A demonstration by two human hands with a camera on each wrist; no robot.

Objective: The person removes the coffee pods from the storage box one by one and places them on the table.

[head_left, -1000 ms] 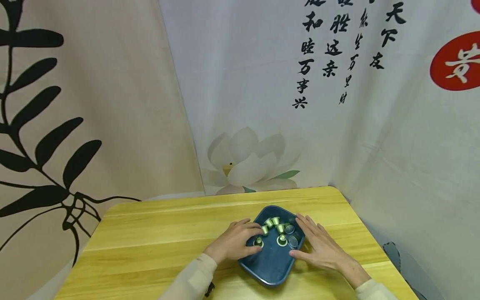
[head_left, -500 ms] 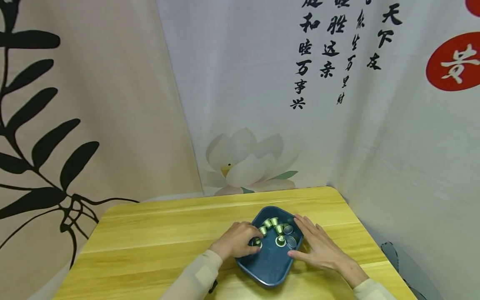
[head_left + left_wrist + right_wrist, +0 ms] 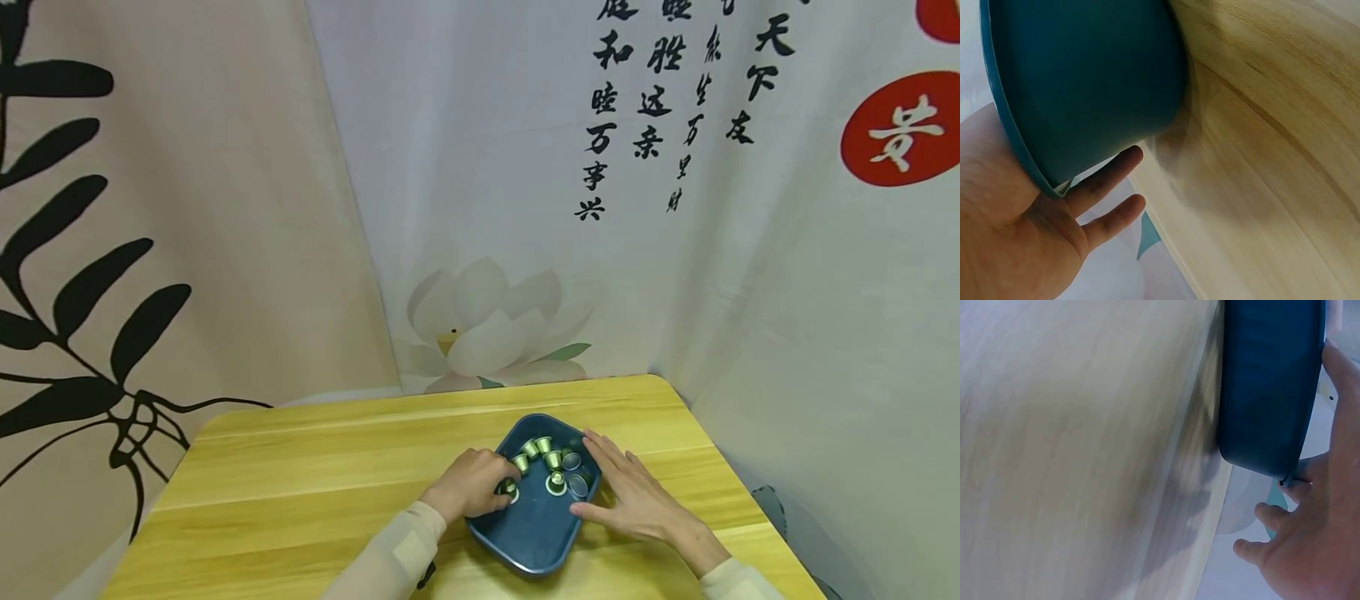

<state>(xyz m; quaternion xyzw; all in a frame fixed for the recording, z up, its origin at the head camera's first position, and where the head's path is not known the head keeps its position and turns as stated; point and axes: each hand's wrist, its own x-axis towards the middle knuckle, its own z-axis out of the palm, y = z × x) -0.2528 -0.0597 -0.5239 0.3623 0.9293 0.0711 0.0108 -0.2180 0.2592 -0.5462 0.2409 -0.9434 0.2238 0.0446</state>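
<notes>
A dark blue tray [image 3: 531, 542] on the wooden table holds several green coffee capsules [image 3: 553, 460], some with their round lids showing. My left hand [image 3: 468, 483] reaches over the tray's left rim, thumb and fingers curled round one capsule [image 3: 509, 489] lying by that side. In the left wrist view, other fingers [image 3: 1113, 222] extend outside the tray wall [image 3: 1097, 81]; the capsule is hidden there. On the right side my right hand [image 3: 645, 504] rests along the rim, fingers fairly straight and thumb at the edge. The right wrist view shows that thumb touching the rim [image 3: 1310, 419].
The yellow wooden table [image 3: 315, 483] extends around the tray on all sides. Behind it hangs a pale curtain [image 3: 480, 167] printed with a lotus and dark writing. Another curtain [image 3: 225, 167] with black leaves hangs at left.
My left hand has moved slightly right and its fingers have closed round the capsule at the tray's left side. The right hand keeps its place on the rim. The head view has shifted slightly.
</notes>
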